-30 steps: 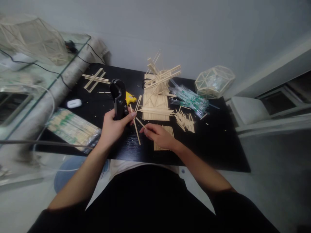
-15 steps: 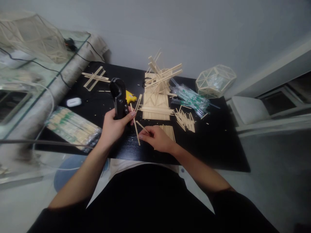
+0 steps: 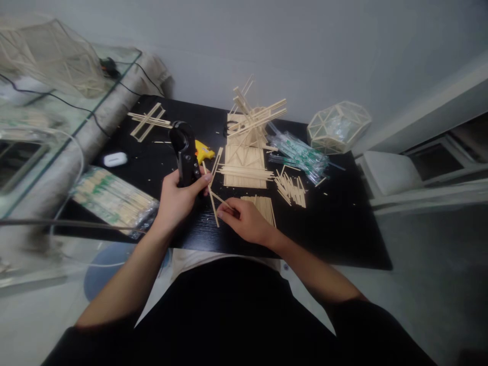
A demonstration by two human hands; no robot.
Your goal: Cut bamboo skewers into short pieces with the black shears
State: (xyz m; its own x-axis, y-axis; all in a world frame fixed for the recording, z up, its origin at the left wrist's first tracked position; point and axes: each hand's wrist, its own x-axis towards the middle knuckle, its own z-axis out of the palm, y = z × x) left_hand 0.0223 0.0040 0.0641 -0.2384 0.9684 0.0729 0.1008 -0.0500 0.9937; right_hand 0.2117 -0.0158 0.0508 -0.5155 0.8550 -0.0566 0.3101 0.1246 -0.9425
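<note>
My left hand (image 3: 182,195) is closed around a black pipe cutter (image 3: 186,161) with a curved, hooked jaw pointing up. A thin wooden stick (image 3: 213,202) is also pinched at that thumb, slanting down toward me. My right hand (image 3: 247,219) pinches a second wooden stick (image 3: 222,200), whose far end meets or overlaps the first; contact is unclear. Just beyond the left fingers, more pale sticks (image 3: 217,165) lean together. A yellow glue gun (image 3: 205,152) lies partly hidden behind the cutter.
Bundled sticks (image 3: 245,178) lie mid-table below a stick structure (image 3: 255,119). Short cut pieces (image 3: 292,189) and plastic packets (image 3: 299,155) are to the right, near a geometric stick frame (image 3: 339,127). Packaged sticks (image 3: 114,201) and a white case (image 3: 115,159) are left.
The stick in my right hand has shifted slightly, its far end now at the stick in my left hand. My left hand and the cutter have moved only a little to the left.
</note>
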